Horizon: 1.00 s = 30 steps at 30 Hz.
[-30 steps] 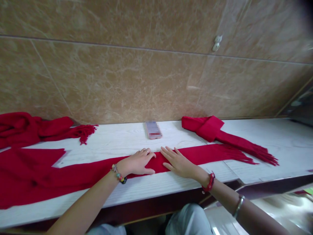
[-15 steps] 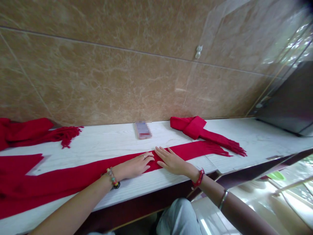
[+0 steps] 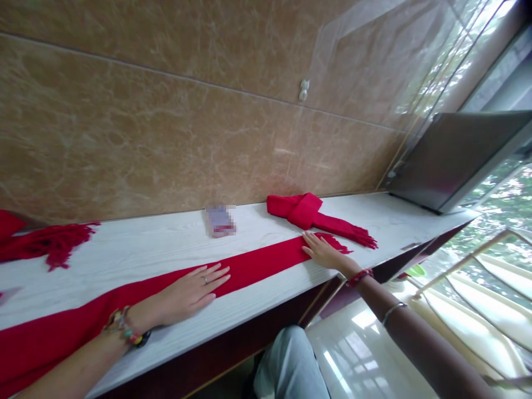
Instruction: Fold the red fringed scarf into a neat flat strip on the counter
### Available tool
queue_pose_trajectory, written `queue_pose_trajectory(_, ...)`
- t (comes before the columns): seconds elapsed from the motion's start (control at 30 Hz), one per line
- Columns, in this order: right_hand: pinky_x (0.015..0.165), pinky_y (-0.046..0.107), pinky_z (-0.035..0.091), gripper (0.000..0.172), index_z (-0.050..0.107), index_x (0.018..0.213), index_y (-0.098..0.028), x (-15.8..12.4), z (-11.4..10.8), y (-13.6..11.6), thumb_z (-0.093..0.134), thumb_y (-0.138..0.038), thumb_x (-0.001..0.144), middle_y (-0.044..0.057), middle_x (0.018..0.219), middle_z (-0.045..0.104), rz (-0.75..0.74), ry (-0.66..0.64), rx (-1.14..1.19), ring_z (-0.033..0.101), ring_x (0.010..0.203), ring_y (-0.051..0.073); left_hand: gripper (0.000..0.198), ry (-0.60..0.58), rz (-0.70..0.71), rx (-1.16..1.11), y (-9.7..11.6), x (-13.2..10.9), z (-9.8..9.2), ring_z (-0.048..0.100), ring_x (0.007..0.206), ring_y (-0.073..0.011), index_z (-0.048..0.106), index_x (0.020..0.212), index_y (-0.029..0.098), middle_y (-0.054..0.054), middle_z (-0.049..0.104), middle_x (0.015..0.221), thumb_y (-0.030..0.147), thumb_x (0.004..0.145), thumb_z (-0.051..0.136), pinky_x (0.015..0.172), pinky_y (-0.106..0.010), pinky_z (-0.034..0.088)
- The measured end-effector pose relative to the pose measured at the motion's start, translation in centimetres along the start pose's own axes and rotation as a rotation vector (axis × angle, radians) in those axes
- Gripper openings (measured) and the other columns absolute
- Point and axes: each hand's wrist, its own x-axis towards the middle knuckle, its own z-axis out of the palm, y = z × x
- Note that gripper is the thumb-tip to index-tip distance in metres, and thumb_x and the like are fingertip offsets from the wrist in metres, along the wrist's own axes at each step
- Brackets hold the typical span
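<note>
A long red scarf (image 3: 261,263) lies stretched flat along the white tabletop (image 3: 137,246). My left hand (image 3: 187,293), with a ring and a beaded bracelet, rests flat on its middle, fingers apart. Near the fringed right end, my right hand (image 3: 324,255) lies on the cloth with its fingers extended. Just behind that end is a folded red scarf (image 3: 305,211), its fringe pointing right. Another red fringed scarf (image 3: 50,241) is partly in view at the far left.
A blurred-out small flat object (image 3: 221,221) lies near the tiled wall (image 3: 166,138). A dark grey box-like object (image 3: 453,158) stands at the table's right end. Below right are a metal railing (image 3: 469,263) and a green bowl (image 3: 415,270).
My hands have moved apart along the scarf, the right one toward the fringe and the left one leftward. The view has shifted to the right.
</note>
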Motion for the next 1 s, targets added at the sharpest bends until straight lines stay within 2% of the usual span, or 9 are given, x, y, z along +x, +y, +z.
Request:
queue_pose_trajectory(0.17,0.104,0.046,0.022,0.053,0.022,0.138,-0.01,3.4,-2.3,-9.1,0.025,-0.037,0.092,0.016,0.143,0.021,-0.156,0.004,0.201,0.015,0.132,0.024,0.045,-0.028,-0.01,0.023,0.3,0.1,0.0,0.022,0.131,-0.017,0.026,0.137,0.026,-0.002,0.025,0.143,0.03,0.092,0.029,0.107,-0.035,0.014)
queue_pose_trajectory(0.27,0.105,0.045,0.022,0.052,0.021,0.139,-0.014,4.2,-2.2,-11.8,0.025,-0.038,0.093,0.013,0.143,0.022,-0.286,-0.053,0.235,0.017,0.132,0.022,0.045,-0.024,-0.005,0.028,0.2,0.1,0.1,0.021,0.131,-0.0172,0.026,0.137,0.025,-0.002,0.024,0.143,0.03,0.092,0.03,0.107,-0.035,0.014)
queue_pose_trajectory(0.33,0.104,0.047,0.022,0.051,0.021,0.139,-0.016,4.0,-1.5,-10.8,0.026,-0.036,0.093,0.013,0.143,0.024,-0.285,-0.062,0.209,0.019,0.131,0.022,0.045,-0.006,0.017,0.023,0.1,0.0,0.3,0.021,0.131,-0.017,0.026,0.137,0.026,-0.002,0.025,0.143,0.029,0.092,0.03,0.107,-0.035,0.014)
queue_pose_trajectory(0.53,0.097,0.056,0.028,0.041,0.041,0.128,-0.01,1.5,0.1,-2.4,0.028,-0.023,0.092,0.021,0.136,0.033,-0.12,-0.077,0.06,0.024,0.129,0.029,0.044,0.018,0.039,0.006,-0.5,-0.1,1.0,0.02,0.131,-0.0166,0.028,0.136,0.026,-0.002,0.026,0.143,0.029,0.093,0.03,0.107,-0.035,0.012)
queue_pose_trajectory(0.6,0.098,0.056,0.027,0.04,0.043,0.126,-0.008,1.5,-0.2,-2.0,0.029,-0.022,0.091,0.022,0.135,0.034,-0.072,-0.078,0.047,0.024,0.128,0.031,0.044,0.023,0.038,-0.005,-0.3,-0.1,0.9,0.02,0.131,-0.0163,0.028,0.136,0.026,-0.001,0.026,0.143,0.03,0.093,0.03,0.107,-0.035,0.012)
queue_pose_trajectory(0.7,0.102,0.051,0.025,0.047,0.032,0.133,-0.005,3.1,-1.2,-5.8,0.028,-0.027,0.092,0.022,0.139,0.028,-0.076,-0.033,0.131,0.02,0.13,0.029,0.043,0.018,0.031,-0.019,0.3,0.1,0.3,0.021,0.131,-0.015,0.029,0.136,0.025,-0.001,0.027,0.142,0.029,0.093,0.029,0.107,-0.032,0.012)
queue_pose_trajectory(0.83,0.105,0.045,0.02,0.053,0.022,0.138,-0.012,5.9,-2.4,-14.7,0.025,-0.037,0.092,0.013,0.144,0.022,-0.367,-0.006,0.267,0.015,0.132,0.022,0.042,0.077,-0.036,0.001,0.6,-0.6,-1.1,0.019,0.131,-0.0133,0.032,0.135,0.021,-0.001,0.026,0.143,0.029,0.094,0.03,0.108,-0.029,0.011)
queue_pose_trajectory(0.9,0.106,0.045,0.02,0.053,0.022,0.139,-0.014,6.5,-2.7,-17.8,0.024,-0.04,0.092,0.011,0.144,0.022,-0.484,-0.032,0.297,0.016,0.132,0.021,0.041,0.135,-0.114,0.038,0.2,-2.2,-1.6,0.02,0.131,-0.0131,0.033,0.134,0.022,-0.001,0.026,0.143,0.03,0.094,0.029,0.108,-0.029,0.012)
queue_pose_trajectory(1.0,0.106,0.047,0.019,0.051,0.024,0.138,-0.017,6.6,-2.7,-19.3,0.023,-0.039,0.092,0.009,0.143,0.024,-0.549,-0.076,0.308,0.019,0.132,0.021,0.041,0.191,-0.257,0.11,-1.3,-6.5,-1.9,0.02,0.131,-0.0148,0.035,0.133,0.024,-0.002,0.026,0.143,0.034,0.094,0.028,0.107,-0.032,0.014)
